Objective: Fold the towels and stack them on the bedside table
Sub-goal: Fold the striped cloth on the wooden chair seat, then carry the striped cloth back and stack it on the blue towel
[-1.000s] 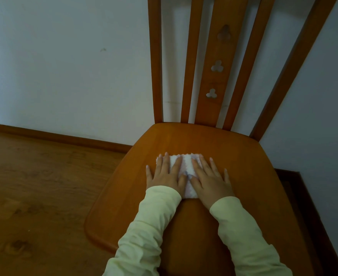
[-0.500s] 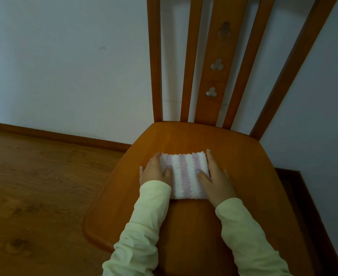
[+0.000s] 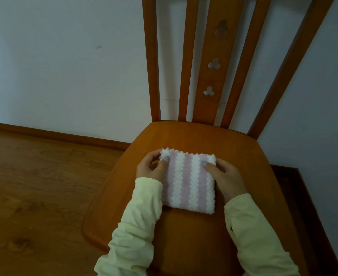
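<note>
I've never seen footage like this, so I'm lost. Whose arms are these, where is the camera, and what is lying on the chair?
There is no machine here. A person wears one wide-angle camera on the head, looking forward and down, so the arms in pale green sleeves are their own. A folded pink-and-white striped towel lies on the wooden chair seat. The left hand pinches its far left corner, and the right hand pinches near its far right corner. A wood floor and a pale wall lie behind.
</note>
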A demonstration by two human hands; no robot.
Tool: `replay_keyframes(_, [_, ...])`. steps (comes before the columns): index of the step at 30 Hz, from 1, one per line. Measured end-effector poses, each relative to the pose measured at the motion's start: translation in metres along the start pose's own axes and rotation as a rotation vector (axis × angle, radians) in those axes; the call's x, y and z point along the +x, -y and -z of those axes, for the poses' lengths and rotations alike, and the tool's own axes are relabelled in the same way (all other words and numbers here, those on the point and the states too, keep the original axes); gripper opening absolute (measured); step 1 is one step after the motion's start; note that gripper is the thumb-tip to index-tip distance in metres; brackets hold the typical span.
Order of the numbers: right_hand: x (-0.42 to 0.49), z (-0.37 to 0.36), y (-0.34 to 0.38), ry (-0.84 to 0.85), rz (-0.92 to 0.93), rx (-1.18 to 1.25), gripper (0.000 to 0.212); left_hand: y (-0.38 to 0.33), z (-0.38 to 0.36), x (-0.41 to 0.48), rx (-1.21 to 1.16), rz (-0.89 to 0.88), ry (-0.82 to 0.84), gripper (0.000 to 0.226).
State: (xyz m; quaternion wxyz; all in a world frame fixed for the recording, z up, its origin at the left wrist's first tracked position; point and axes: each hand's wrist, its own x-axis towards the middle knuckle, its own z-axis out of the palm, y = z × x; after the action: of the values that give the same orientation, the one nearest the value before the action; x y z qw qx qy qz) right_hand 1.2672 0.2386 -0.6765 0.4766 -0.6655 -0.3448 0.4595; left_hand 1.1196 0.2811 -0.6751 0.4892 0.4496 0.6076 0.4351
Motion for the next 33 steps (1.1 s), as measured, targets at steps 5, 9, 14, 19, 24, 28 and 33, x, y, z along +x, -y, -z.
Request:
replay_keyframes(5, [-0.011, 0.003, 0.03, 0.008, -0.08, 0.03, 0.012, -0.026, 0.009, -0.01, -0.027, 0.052, 0.04, 0.02])
replay_keyframes(9, [-0.025, 0.006, 0.068, -0.002, -0.051, 0.015, 0.018, -0.067, 0.019, -0.02, -0.033, 0.075, 0.031, 0.021])
replay_keyframes(14, [-0.053, 0.01, 0.136, -0.003, 0.016, 0.067, 0.015, -0.136, 0.035, -0.037, -0.079, 0.117, 0.024, 0.02])
replay_keyframes(19, [-0.083, 0.017, 0.218, -0.005, 0.046, 0.105, 0.01, -0.219, 0.053, -0.056, -0.106, 0.197, 0.031, 0.033])
replay_keyframes(24, [-0.112, 0.025, 0.303, -0.039, 0.084, 0.124, 0.009, -0.304, 0.074, -0.083, -0.111, 0.251, 0.126, 0.018])
replay_keyframes(28, [-0.132, 0.032, 0.361, -0.044, 0.072, 0.2, 0.009, -0.363, 0.094, -0.103, -0.109, 0.131, 0.144, 0.019])
replay_keyframes(33, [-0.15, 0.025, 0.419, 0.034, -0.162, 0.281, 0.01, -0.424, 0.131, -0.119, -0.117, 0.039, 0.129, 0.015])
